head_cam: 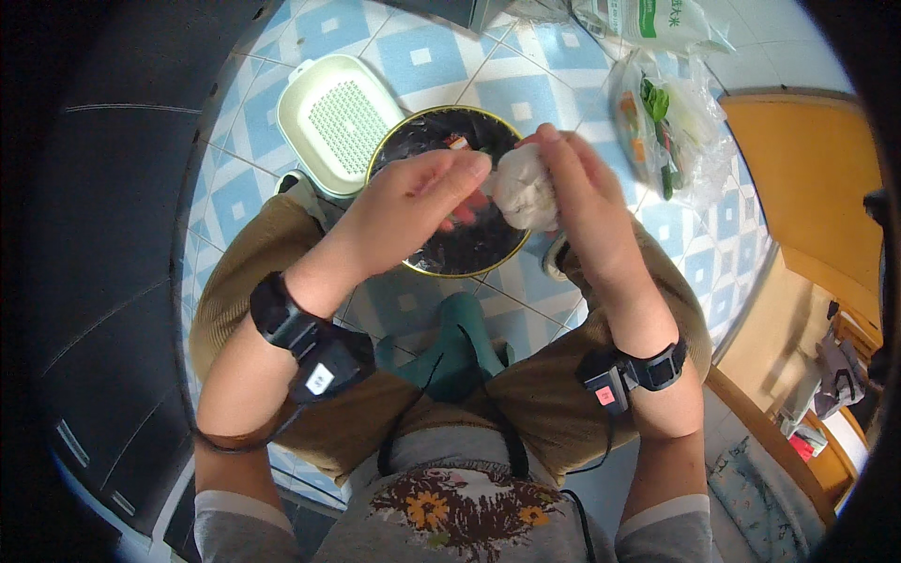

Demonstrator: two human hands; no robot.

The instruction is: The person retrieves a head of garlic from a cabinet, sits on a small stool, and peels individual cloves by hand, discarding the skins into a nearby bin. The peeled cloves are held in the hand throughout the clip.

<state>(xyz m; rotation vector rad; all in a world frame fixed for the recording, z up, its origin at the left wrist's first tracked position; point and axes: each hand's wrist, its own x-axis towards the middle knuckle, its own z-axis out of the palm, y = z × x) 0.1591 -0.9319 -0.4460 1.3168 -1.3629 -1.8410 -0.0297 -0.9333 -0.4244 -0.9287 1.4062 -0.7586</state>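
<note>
A white garlic bulb [526,188] is held in my right hand [588,183], with the thumb along its upper right side. Close to the bulb's left side is my left hand [412,204], its thumb and fingers bent towards each other. A pale scrap shows between the left fingers and the bulb, but whether they grip it is unclear. Both hands are above a round bin [450,271] with a yellow rim and a black plastic liner. Inside the bin lies a small red and white scrap [457,143].
A pale green basket with a perforated bottom [352,127] stands on the tiled floor left of the bin. Vegetables in a clear plastic bag [665,134] lie at right, below a printed plastic sack [651,24]. Dark cabinets [120,232] line the left; a wooden door [795,162] is at right.
</note>
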